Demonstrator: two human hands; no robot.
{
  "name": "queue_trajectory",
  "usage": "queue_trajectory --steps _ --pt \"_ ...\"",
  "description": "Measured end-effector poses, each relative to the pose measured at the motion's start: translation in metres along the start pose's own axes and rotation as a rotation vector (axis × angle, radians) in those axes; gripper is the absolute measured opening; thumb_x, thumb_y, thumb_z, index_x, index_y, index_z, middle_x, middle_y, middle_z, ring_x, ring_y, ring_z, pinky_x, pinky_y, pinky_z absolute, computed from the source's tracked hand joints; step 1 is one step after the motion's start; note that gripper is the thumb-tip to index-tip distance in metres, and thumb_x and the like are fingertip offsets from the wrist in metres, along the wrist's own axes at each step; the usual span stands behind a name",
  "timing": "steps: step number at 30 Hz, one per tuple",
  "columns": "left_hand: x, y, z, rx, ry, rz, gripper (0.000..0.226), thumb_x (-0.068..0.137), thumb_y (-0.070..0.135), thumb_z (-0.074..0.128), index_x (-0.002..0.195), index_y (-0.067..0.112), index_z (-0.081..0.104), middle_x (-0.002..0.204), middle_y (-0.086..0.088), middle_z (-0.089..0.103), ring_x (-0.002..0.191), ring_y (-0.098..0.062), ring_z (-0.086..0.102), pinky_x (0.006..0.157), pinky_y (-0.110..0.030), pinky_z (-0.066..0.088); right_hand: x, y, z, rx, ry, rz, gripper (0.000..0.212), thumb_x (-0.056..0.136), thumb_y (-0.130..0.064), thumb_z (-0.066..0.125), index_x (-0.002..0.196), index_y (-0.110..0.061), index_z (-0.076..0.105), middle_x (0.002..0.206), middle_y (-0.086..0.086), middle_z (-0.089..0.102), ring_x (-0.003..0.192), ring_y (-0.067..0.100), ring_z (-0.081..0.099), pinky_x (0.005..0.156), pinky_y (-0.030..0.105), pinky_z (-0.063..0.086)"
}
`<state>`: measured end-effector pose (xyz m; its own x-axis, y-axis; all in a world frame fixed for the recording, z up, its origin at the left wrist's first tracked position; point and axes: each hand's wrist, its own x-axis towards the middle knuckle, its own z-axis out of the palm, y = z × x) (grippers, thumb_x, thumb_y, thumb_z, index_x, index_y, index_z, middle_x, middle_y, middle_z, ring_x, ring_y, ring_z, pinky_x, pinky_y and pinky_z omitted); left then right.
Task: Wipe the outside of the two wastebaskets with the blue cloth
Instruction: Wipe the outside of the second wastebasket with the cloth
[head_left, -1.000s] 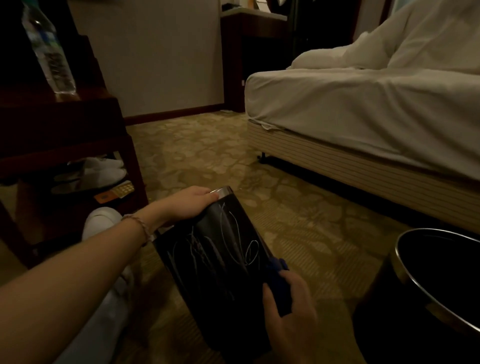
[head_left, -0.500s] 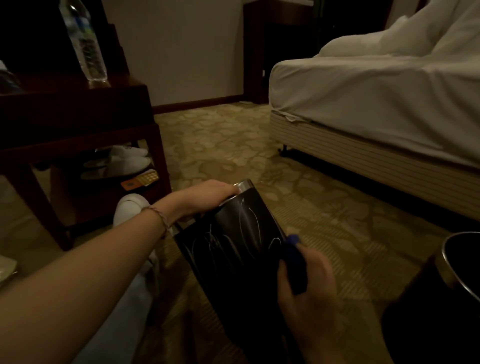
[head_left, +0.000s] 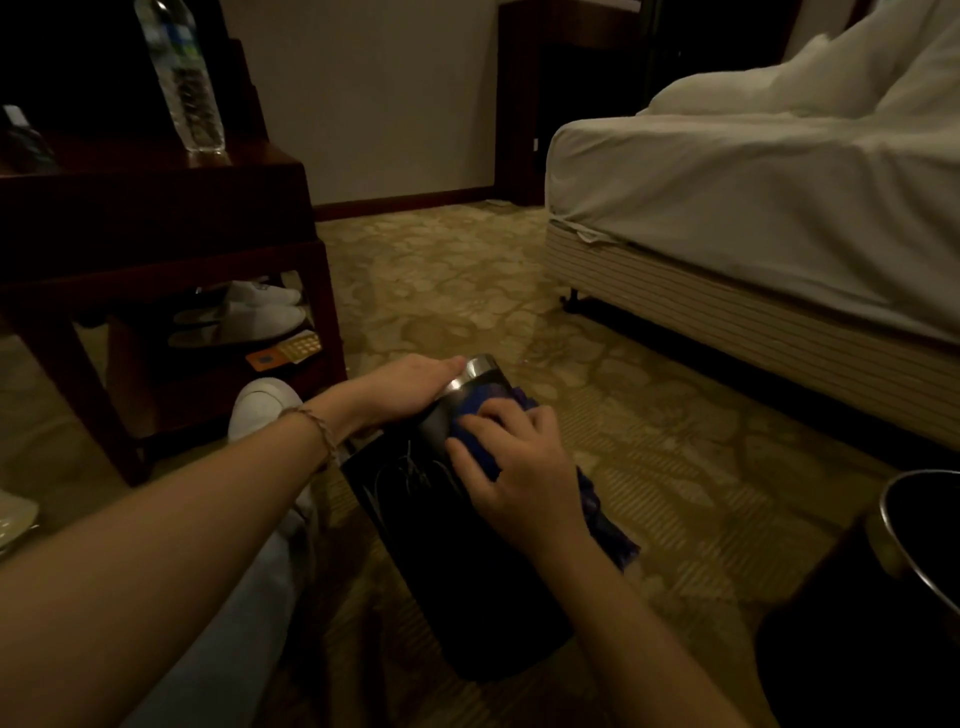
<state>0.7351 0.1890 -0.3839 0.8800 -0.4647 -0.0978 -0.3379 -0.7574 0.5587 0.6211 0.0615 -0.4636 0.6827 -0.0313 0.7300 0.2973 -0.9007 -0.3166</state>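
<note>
2 wastebaskets (head_left: 457, 561) down on carpet, 1 tipped, left hand (head_left: 410, 387) gripping its shiny rim, right hand (head_left: 511, 467) pressing blue cloth (head_left: 475, 434) near top; next, probably rub downward, then wipe other bin (head_left: 893, 587).

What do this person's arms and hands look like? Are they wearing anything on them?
Both forearms are bare, with no sleeves or gloves in view. The left wrist, behind the left hand, carries a thin braided bracelet. The right hand and its wrist show nothing worn; no rings can be made out in the dim light.
</note>
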Motion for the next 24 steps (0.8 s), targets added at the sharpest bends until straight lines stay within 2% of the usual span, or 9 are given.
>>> queue_trajectory --steps 3,7,10,14,16,18,24 --pt "-0.004 -0.001 0.000 0.045 0.082 -0.010 0.042 0.106 0.028 0.027 0.135 0.008 0.049 0.134 -0.019 0.056 0.121 -0.031 0.055 0.101 -0.033 0.039 -0.034 0.000 0.003 -0.067 -0.025 -0.043 0.025 0.091 -0.046 0.059 0.107 -0.028 0.069 0.115 -0.010 0.062 0.089 0.021 0.045 0.066 0.035 0.047" --pt "-0.009 -0.006 0.000 -0.046 0.094 -0.062 0.042 0.105 0.033 0.028 0.130 0.010 0.052 0.130 -0.020 0.059 0.117 -0.033 0.056 0.094 -0.030 0.041 -0.075 0.002 0.003 -0.122 -0.013 -0.097 0.026 0.089 -0.045 0.063 0.107 -0.026 0.067 0.116 -0.005 0.063 0.090 0.027 0.050 0.062 0.037 0.047" --pt "-0.014 0.004 0.004 -0.107 0.080 -0.024 0.046 0.102 0.041 0.033 0.122 0.009 0.060 0.117 -0.016 0.065 0.108 -0.032 0.060 0.093 -0.037 0.045 -0.082 0.007 -0.002 -0.135 0.020 -0.063 0.026 0.089 -0.043 0.064 0.105 -0.024 0.068 0.114 -0.003 0.063 0.088 0.027 0.051 0.063 0.035 0.046" --pt "-0.013 0.017 0.009 -0.087 0.032 -0.001 0.057 0.100 0.051 0.033 0.098 0.009 0.070 0.096 -0.008 0.069 0.088 -0.020 0.066 0.078 -0.030 0.050 -0.066 0.017 -0.009 -0.054 0.054 0.165 0.029 0.090 -0.044 0.057 0.108 -0.023 0.067 0.111 -0.004 0.060 0.090 0.022 0.052 0.065 0.028 0.044" --pt "-0.014 0.025 0.012 -0.091 -0.002 0.022 0.053 0.100 0.049 0.036 0.097 0.009 0.071 0.097 -0.009 0.071 0.086 -0.019 0.067 0.079 -0.030 0.051 -0.048 0.018 -0.012 0.011 0.096 0.334 0.034 0.092 -0.048 0.050 0.111 -0.024 0.065 0.111 -0.005 0.058 0.095 0.022 0.053 0.071 0.026 0.040" --pt "-0.015 0.034 0.017 -0.092 -0.043 0.035 0.051 0.101 0.046 0.037 0.098 0.008 0.071 0.098 -0.011 0.071 0.089 -0.021 0.067 0.083 -0.033 0.052 -0.031 0.012 -0.012 0.037 0.159 0.427 0.037 0.092 -0.049 0.046 0.112 -0.025 0.064 0.111 -0.004 0.058 0.096 0.023 0.054 0.074 0.026 0.035" --pt "-0.013 0.052 0.026 -0.088 -0.049 0.072 0.050 0.102 0.042 0.036 0.089 0.006 0.069 0.081 -0.004 0.067 0.073 -0.015 0.060 0.065 -0.028 0.044 -0.012 -0.001 -0.011 -0.030 0.178 0.217 0.029 0.093 -0.041 0.056 0.110 -0.021 0.067 0.113 -0.003 0.061 0.089 0.021 0.050 0.070 0.025 0.038"
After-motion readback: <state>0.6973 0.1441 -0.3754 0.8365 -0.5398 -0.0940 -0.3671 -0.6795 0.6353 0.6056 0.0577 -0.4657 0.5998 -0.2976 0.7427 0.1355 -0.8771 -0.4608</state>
